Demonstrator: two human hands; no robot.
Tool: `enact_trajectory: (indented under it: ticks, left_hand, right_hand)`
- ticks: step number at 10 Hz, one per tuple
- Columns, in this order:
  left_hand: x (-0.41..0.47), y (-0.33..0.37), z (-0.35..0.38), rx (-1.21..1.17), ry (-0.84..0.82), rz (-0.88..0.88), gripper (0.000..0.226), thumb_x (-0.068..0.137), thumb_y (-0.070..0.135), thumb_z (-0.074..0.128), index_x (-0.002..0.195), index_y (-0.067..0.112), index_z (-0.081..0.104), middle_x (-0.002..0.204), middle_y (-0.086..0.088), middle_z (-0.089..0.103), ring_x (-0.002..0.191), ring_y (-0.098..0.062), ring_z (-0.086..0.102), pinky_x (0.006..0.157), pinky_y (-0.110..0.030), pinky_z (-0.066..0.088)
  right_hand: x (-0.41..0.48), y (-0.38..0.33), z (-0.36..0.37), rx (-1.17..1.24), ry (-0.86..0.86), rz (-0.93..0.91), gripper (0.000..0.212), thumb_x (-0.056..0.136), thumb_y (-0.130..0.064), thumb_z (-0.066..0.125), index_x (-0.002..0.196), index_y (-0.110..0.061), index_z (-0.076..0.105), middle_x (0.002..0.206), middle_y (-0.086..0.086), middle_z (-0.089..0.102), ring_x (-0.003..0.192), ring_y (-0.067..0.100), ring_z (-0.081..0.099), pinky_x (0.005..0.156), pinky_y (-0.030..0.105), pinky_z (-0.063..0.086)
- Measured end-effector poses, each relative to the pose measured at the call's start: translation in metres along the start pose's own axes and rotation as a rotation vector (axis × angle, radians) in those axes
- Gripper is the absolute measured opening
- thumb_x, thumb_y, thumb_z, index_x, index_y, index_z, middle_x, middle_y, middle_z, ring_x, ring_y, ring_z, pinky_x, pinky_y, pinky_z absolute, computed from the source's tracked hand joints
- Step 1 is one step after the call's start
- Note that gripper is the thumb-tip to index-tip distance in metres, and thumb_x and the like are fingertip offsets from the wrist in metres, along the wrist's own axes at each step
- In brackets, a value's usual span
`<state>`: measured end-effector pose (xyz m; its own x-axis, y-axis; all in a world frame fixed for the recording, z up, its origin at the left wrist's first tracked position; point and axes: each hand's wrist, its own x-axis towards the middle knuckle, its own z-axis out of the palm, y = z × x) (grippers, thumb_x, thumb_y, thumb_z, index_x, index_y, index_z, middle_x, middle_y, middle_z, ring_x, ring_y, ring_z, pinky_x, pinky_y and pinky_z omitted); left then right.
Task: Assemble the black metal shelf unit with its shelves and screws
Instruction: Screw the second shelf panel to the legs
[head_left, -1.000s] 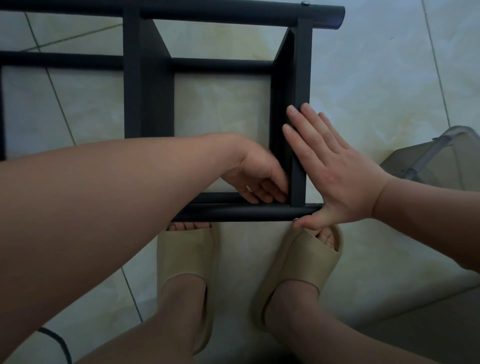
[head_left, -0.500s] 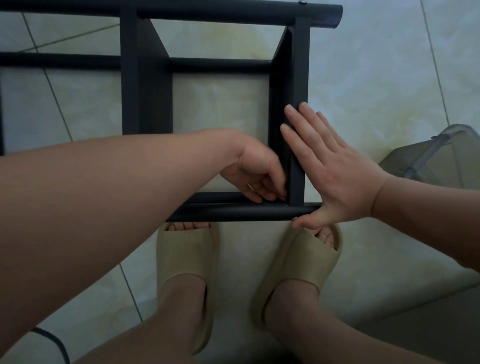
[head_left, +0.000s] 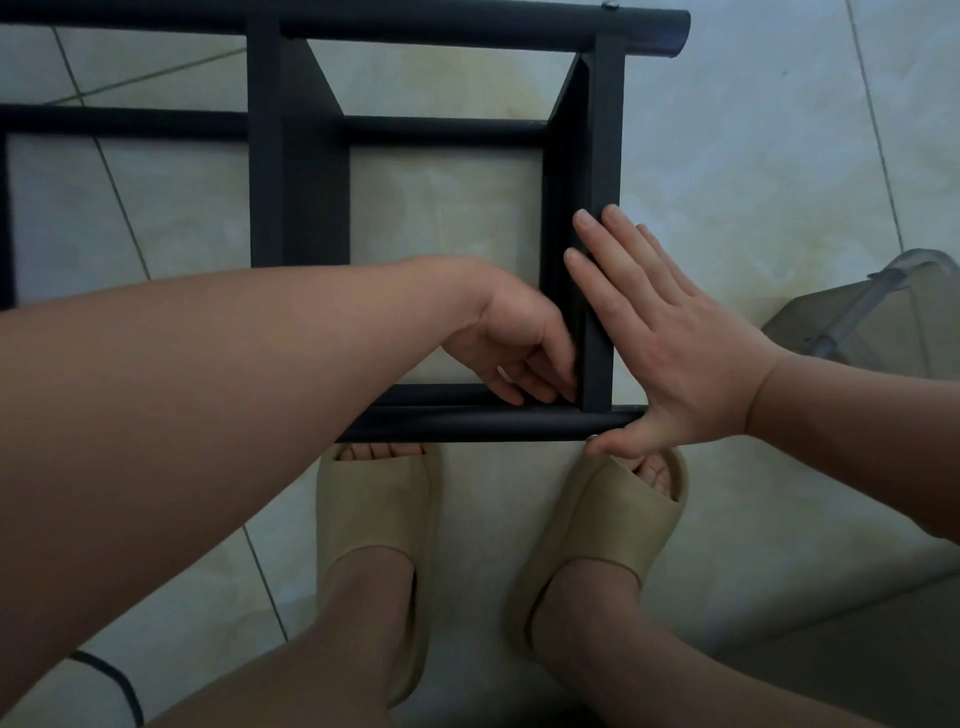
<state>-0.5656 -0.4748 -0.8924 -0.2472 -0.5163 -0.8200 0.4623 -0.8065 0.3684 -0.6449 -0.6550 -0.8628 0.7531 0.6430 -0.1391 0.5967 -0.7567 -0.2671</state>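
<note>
Barely shifted left hand (head_left: 511, 345), fingers curled at inner corner of shelf frame (head_left: 467, 23), grip contents unclear; kept right hand (head_left: 670, 343) flat, fingers straight, pressed on end upright (head_left: 602, 156).

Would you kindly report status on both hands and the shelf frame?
Right hand flat against shelf frame end panel. Left hand curled at inside corner, grip unclear. Slippers near front bar.

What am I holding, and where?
Right hand presses flat on the black metal shelf frame's end panel, near the closest corner. Left hand curls its fingers inside that corner; any grip is hidden.
</note>
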Motion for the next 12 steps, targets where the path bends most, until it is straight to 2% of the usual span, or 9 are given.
enact_trajectory:
  ticks: [1, 3, 4, 5, 7, 8, 9, 11, 12]
  left_hand:
    - [-0.0004, -0.0013, 0.0016, 0.011, 0.021, 0.013, 0.014, 0.095, 0.021, 0.059, 0.096, 0.023, 0.073, 0.090, 0.007, 0.071, 0.096, -0.015, 0.059, 0.097, -0.035, 0.046]
    - [0.0048, -0.0012, 0.0009, 0.021, 0.029, 0.022, 0.011, 0.093, 0.012, 0.062, 0.101, 0.016, 0.069, 0.083, 0.006, 0.070, 0.073, -0.009, 0.055, 0.084, -0.028, 0.048]
    - [0.0018, 0.0007, -0.0021, 0.009, -0.010, 0.013, 0.015, 0.093, 0.010, 0.060, 0.102, 0.016, 0.069, 0.087, 0.006, 0.070, 0.077, -0.010, 0.057, 0.089, -0.031, 0.047]
    - [-0.0001, 0.0005, -0.0018, 0.045, -0.017, -0.005, 0.013, 0.095, 0.020, 0.059, 0.100, 0.020, 0.070, 0.086, 0.007, 0.069, 0.077, -0.010, 0.058, 0.091, -0.032, 0.046]
    - [0.0059, 0.0000, 0.0006, 0.034, 0.002, 0.000, 0.011, 0.094, 0.013, 0.060, 0.101, 0.015, 0.068, 0.082, 0.005, 0.068, 0.071, -0.009, 0.054, 0.083, -0.028, 0.047]
    - [0.0021, 0.0025, -0.0023, 0.042, -0.024, 0.002, 0.016, 0.093, 0.010, 0.059, 0.105, 0.014, 0.070, 0.092, 0.004, 0.069, 0.080, -0.011, 0.057, 0.094, -0.031, 0.046]
    - [-0.0002, 0.0028, -0.0025, 0.087, -0.006, -0.008, 0.012, 0.093, 0.018, 0.062, 0.097, 0.021, 0.073, 0.094, 0.006, 0.071, 0.086, -0.012, 0.059, 0.097, -0.034, 0.046]
    - [0.0047, 0.0027, -0.0017, 0.082, 0.024, 0.025, 0.009, 0.091, 0.008, 0.065, 0.092, 0.016, 0.070, 0.076, 0.006, 0.070, 0.067, -0.008, 0.050, 0.072, -0.023, 0.044]
    - [0.0003, 0.0058, -0.0035, 0.095, -0.013, 0.017, 0.013, 0.091, 0.008, 0.064, 0.095, 0.018, 0.071, 0.082, 0.007, 0.070, 0.074, -0.009, 0.055, 0.080, -0.026, 0.046]
  right_hand:
    - [-0.0002, 0.0003, -0.0004, -0.001, 0.001, 0.001, 0.131, 0.079, -0.093, 0.035, 0.156, 0.010, 0.015, 0.164, 0.031, 0.006, 0.154, 0.047, 0.002, 0.124, 0.061, 0.013]
    - [-0.0005, 0.0002, -0.0006, 0.003, -0.001, 0.000, 0.131, 0.078, -0.093, 0.036, 0.156, 0.010, 0.015, 0.164, 0.031, 0.005, 0.154, 0.046, 0.001, 0.125, 0.060, 0.011]
    - [-0.0004, 0.0002, -0.0005, 0.007, -0.002, 0.002, 0.131, 0.079, -0.093, 0.035, 0.156, 0.010, 0.015, 0.164, 0.031, 0.005, 0.154, 0.046, 0.001, 0.125, 0.060, 0.011]
    - [-0.0007, 0.0003, -0.0006, 0.010, -0.001, 0.003, 0.130, 0.079, -0.093, 0.033, 0.156, 0.010, 0.015, 0.164, 0.031, 0.005, 0.154, 0.046, 0.001, 0.125, 0.060, 0.010]
    - [-0.0008, 0.0007, 0.0002, 0.011, 0.002, 0.003, 0.131, 0.078, -0.093, 0.036, 0.156, 0.010, 0.016, 0.164, 0.031, 0.005, 0.154, 0.047, 0.001, 0.125, 0.060, 0.010]
    - [-0.0008, 0.0005, 0.0001, 0.009, 0.003, 0.002, 0.131, 0.078, -0.093, 0.037, 0.156, 0.010, 0.016, 0.164, 0.031, 0.005, 0.154, 0.047, 0.001, 0.125, 0.059, 0.010]
    - [-0.0006, 0.0006, 0.0000, 0.008, 0.006, 0.000, 0.130, 0.078, -0.092, 0.037, 0.156, 0.010, 0.015, 0.164, 0.031, 0.005, 0.154, 0.047, 0.001, 0.125, 0.059, 0.011]
    - [-0.0006, 0.0005, -0.0001, 0.014, 0.005, -0.002, 0.130, 0.078, -0.092, 0.037, 0.157, 0.009, 0.015, 0.164, 0.031, 0.006, 0.154, 0.047, 0.001, 0.124, 0.060, 0.012]
    - [-0.0005, 0.0005, 0.0000, 0.014, 0.007, -0.001, 0.130, 0.078, -0.093, 0.038, 0.156, 0.009, 0.016, 0.164, 0.031, 0.006, 0.154, 0.047, 0.002, 0.124, 0.060, 0.012]
